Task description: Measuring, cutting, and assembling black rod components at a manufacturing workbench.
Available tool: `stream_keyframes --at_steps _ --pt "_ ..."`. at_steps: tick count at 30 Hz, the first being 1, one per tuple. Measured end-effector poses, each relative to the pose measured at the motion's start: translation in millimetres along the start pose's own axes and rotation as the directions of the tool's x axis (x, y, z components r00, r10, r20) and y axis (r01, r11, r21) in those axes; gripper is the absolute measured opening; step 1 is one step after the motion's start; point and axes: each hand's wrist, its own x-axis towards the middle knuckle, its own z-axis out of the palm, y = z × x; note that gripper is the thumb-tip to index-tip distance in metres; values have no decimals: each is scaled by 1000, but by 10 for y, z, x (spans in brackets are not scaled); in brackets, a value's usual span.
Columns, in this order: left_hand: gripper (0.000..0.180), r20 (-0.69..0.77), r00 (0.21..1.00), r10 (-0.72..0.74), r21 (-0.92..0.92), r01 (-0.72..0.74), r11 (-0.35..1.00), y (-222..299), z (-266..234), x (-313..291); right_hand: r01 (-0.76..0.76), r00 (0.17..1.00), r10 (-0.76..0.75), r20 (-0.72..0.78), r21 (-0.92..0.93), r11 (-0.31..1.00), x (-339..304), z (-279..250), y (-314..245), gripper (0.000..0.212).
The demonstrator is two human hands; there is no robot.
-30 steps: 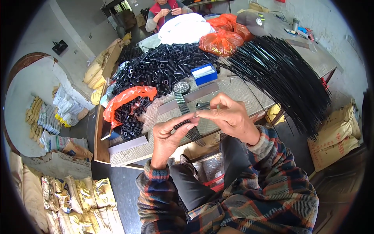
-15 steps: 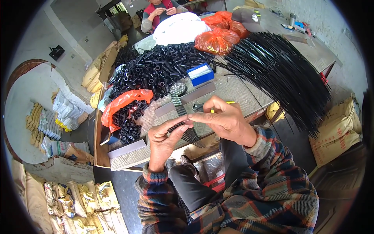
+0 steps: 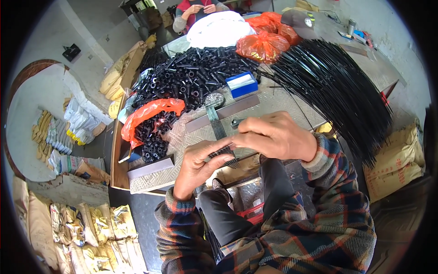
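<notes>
1. Patterned sheeting covers the table (image 3: 175, 142) below the left hand (image 3: 198, 160) and right hand (image 3: 279, 136), which meet above its near edge. Well beyond them sits another person (image 3: 181, 23), behind a white bundle (image 3: 219, 29) and knotted red bags (image 3: 262, 47).

2. Between the thumb and forefinger of the left hand lies a small dark ridged piece (image 3: 219, 152), pinched there and largely covered by those fingers.

3. Its long axis appears to slant from the crook of the left thumb toward the right fingertips, roughly crosswise to a fan of thin rods (image 3: 216, 123). The left hand is nearer to it, wrapped about it; the right comes in from the other side.

4. Curled fingers on the right hand bring their tips to the end of the left forefinger. They hide one another, so I cannot tell whether anything is pinched there.

5. Those rods run from a silvery round lump (image 3: 214, 99) beyond the hands, over a flat metal bar (image 3: 244, 106), and down past the left fingertips. Whether they touch the ridged piece cannot be told.

6. Just beyond the right fingers, a dark tool (image 3: 236, 123) shows partly. Farther out stands a blue box (image 3: 242, 90); black tubes (image 3: 182, 77) heap up beyond the left hand, and long black rods (image 3: 337, 100) spread out beyond the right.
</notes>
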Motion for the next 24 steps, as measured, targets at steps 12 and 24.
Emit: stream_keyframes --at_steps 12,24 --pt "50 204 957 208 450 -280 848 -390 88 -73 71 997 -72 -8 -26 997 261 260 -247 33" --pt "63 80 987 137 558 -158 814 -644 842 -687 255 560 -473 681 401 880 -136 -1810 -750 13"
